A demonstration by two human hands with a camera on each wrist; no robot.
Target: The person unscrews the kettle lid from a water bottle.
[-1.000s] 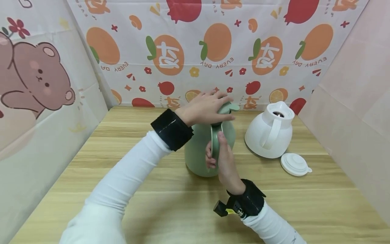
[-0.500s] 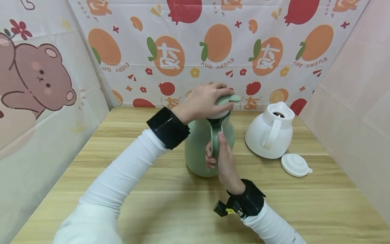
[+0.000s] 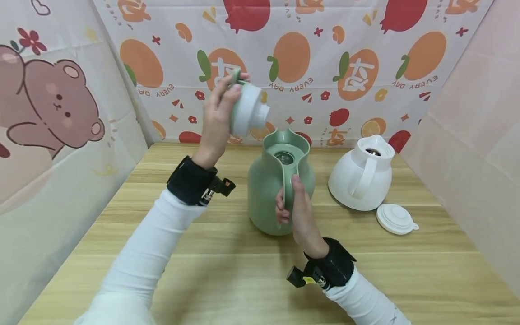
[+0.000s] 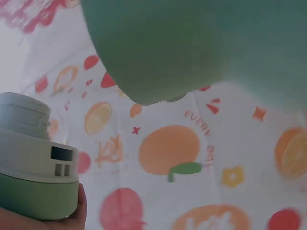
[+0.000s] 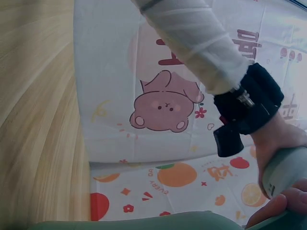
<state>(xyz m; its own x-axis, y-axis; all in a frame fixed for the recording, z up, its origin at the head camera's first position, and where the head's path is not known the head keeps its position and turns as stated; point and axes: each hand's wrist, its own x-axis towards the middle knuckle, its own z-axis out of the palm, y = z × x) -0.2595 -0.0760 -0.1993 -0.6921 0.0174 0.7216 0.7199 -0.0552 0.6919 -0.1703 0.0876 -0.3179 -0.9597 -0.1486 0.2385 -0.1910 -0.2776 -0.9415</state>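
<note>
A green thermos jug stands upright on the wooden table, its mouth uncovered. My right hand grips the jug's handle, thumb along its top. Up and to the left of the mouth, my left hand holds the jug's lid, tipped sideways so its white underside faces right. In the left wrist view the lid shows a green top part, a white body with small slots and a threaded plug. Part of the jug fills the upper area there.
To the right stands a white thermos jug with its mouth uncovered. A round white lid lies on the table in front of it. Printed cloth hangs behind and at both sides.
The lid has come off the green jug. My left hand has lifted it up and to the left and turned it on its side. My right hand has stayed on the handle.
</note>
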